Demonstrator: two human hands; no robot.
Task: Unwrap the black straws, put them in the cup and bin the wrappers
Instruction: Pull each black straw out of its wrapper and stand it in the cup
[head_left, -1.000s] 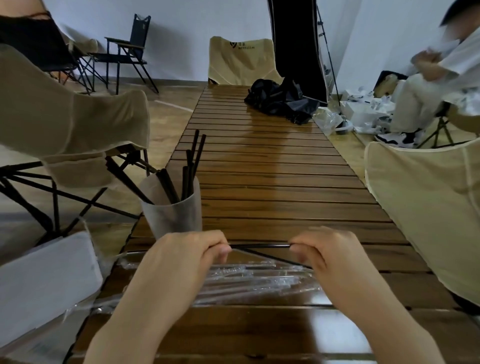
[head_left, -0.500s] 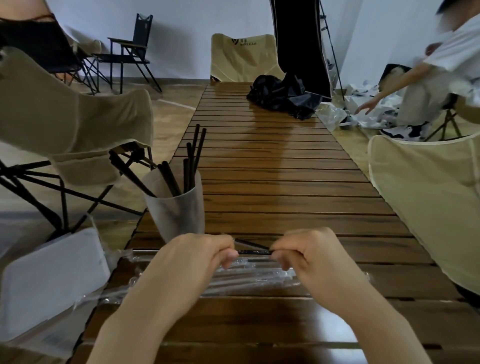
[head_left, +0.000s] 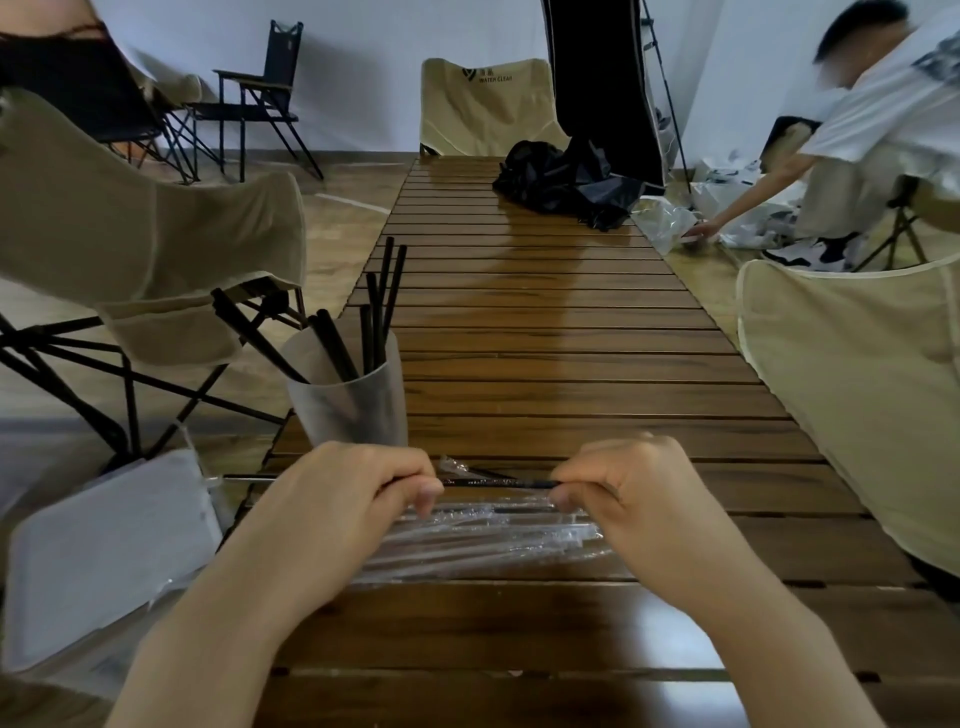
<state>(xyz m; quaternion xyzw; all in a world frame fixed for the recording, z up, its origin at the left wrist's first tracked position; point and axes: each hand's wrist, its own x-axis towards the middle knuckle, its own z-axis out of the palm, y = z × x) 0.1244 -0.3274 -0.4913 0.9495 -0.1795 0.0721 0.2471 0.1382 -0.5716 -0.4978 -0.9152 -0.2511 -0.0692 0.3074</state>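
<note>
My left hand (head_left: 358, 488) and my right hand (head_left: 631, 491) each pinch one end of a wrapped black straw (head_left: 498, 483), held level just above the table. The straw's far end sticks out left of my left hand. Beneath my hands lies a pile of clear-wrapped straws (head_left: 483, 535) on the wooden slat table (head_left: 545, 343). A frosted cup (head_left: 353, 410) with several black straws stands at the table's left edge, just beyond my left hand.
A white bin (head_left: 104, 551) with clear liner sits left of the table, below its edge. Beige folding chairs (head_left: 130, 234) stand left, right and at the far end. A black bag (head_left: 566, 179) lies far on the table. A person (head_left: 857, 135) bends down at right.
My hands first closed in along the straw, then spread slightly again. The camera view shifted a little. The person at the right leaned forward and reached down to the floor.
</note>
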